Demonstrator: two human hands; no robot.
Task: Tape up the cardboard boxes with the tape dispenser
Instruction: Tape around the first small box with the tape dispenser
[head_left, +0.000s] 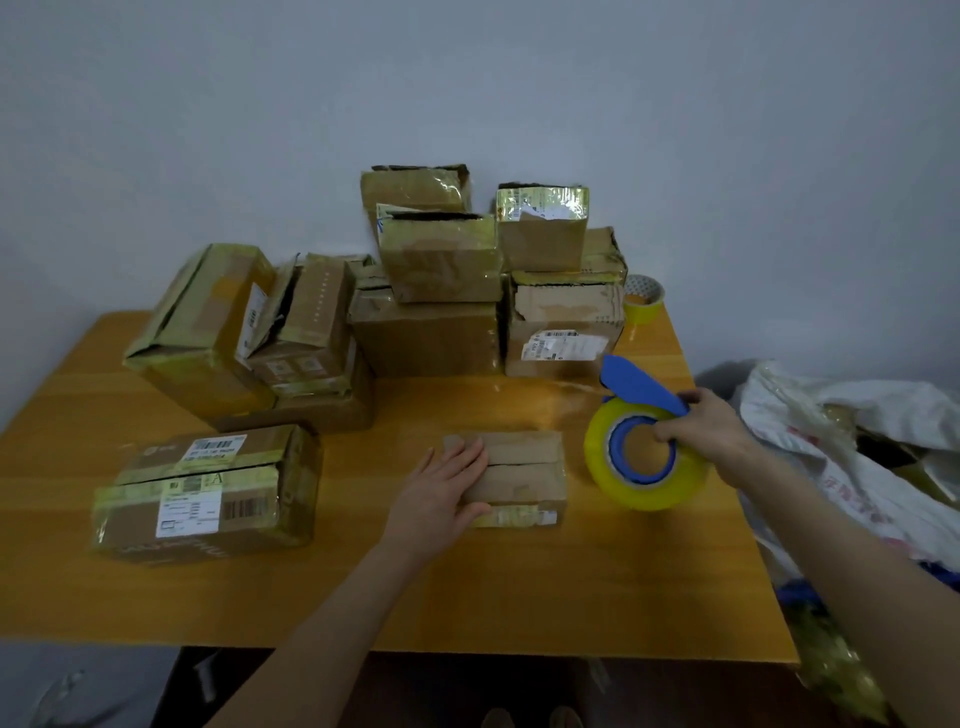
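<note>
Box (524, 483) partly hidden under flat left hand (441, 499); right hand (706, 423) grips tape dispenser (649, 493).

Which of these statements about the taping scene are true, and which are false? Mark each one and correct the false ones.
1. The left hand lies flat on the small box. True.
2. The right hand grips a red tape dispenser. False: the tape dispenser is blue and carries a yellowish roll.
3. A spare tape roll sits at the far right of the table. True.
4. The stacked boxes stand at the table's near edge. False: they stand at the far side, by the wall.
</note>
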